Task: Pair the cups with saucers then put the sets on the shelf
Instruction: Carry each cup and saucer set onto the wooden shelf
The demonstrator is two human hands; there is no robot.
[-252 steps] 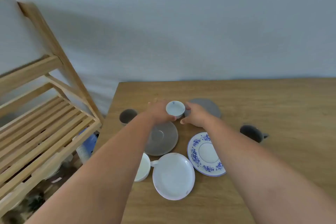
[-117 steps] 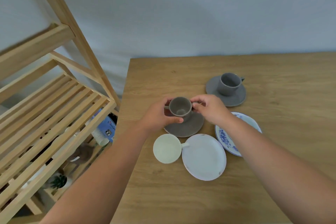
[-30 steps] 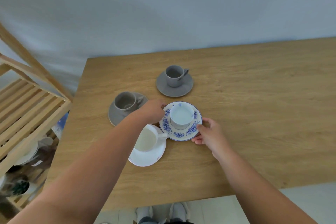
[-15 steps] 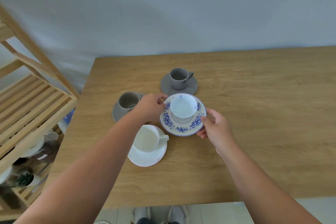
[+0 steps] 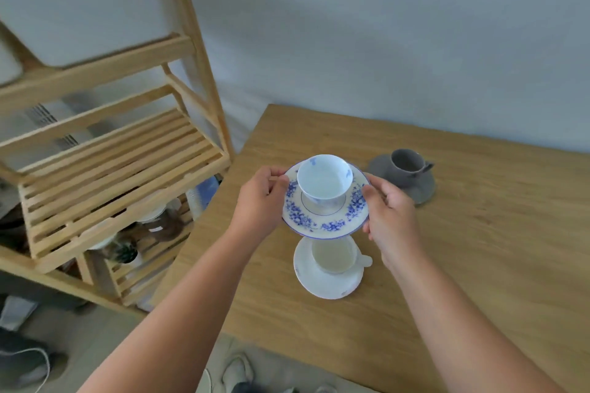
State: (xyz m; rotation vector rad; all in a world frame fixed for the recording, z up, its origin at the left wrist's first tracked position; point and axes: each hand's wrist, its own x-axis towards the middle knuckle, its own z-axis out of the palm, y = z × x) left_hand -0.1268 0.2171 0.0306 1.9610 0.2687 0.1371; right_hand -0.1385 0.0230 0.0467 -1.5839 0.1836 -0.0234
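Both the left hand (image 5: pixel 260 201) and right hand (image 5: pixel 388 214) are gripping the blue-floral saucer (image 5: pixel 325 220) carrying its cup (image 5: pixel 324 180); 0 sets are sitting on the visible slatted shelf (image 5: pixel 121 163) yet.

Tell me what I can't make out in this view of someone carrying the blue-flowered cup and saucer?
- Second grey set: not visible, perhaps behind the left hand and blue-flowered saucer.
- White cup: far rim covered by that saucer.
- Items on the lower shelf tiers: blurred and shadowed behind slats.
- White bin on top: cut off by the frame edge.
- Right hand fingertips: under the saucer.
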